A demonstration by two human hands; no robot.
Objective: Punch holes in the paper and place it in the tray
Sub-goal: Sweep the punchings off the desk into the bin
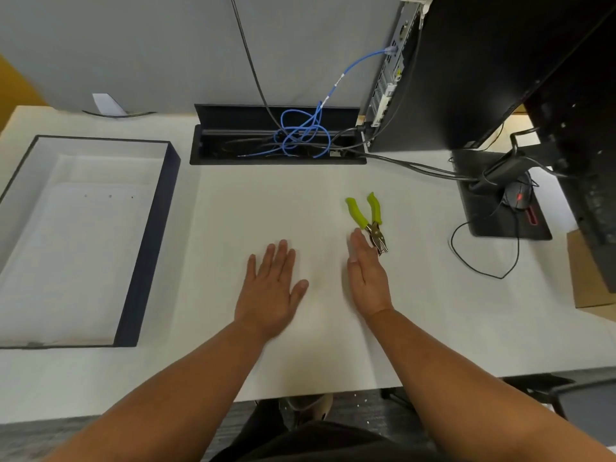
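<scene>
A large white sheet of paper [266, 208] lies flat on the desk in front of me, its near edge hanging over the desk front. My left hand [270, 288] rests palm down on it with fingers spread. My right hand [368, 275] stands on its edge on the paper, fingers straight, holding nothing. Just beyond its fingertips lies a hole punch [368, 220] with lime-green handles, metal jaws pointing toward me. At the left stands a dark-walled tray [146, 241] holding white sheets, the top one showing three small holes.
A cable well [276, 141] with tangled blue and black cables is open at the back of the desk. A black computer tower and a monitor stand [500, 195] with a mouse fill the right side. A cardboard box [590, 271] sits at the far right.
</scene>
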